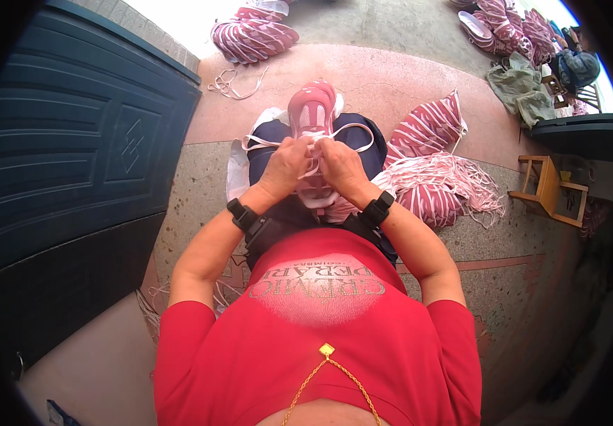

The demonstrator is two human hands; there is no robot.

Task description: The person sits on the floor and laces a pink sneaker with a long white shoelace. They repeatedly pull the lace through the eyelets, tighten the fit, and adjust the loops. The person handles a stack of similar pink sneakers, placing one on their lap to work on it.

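A pink sneaker rests on my lap, its toe pointing away from me. A pale shoelace runs through it and loops out to both sides. My left hand is closed in a pinch on the lace at the shoe's left side. Close beside it, my right hand pinches the lace on the other side, fingers closed. The two hands nearly meet over the shoe's opening and hide part of the lacing. White material shows under the shoe on my dark-clothed legs.
Right of my legs lie a tied bundle of pink shoe pieces and a heap of pale laces. A wooden stool stands further right. A dark blue door is at left. Loose lace and another pink bundle lie ahead.
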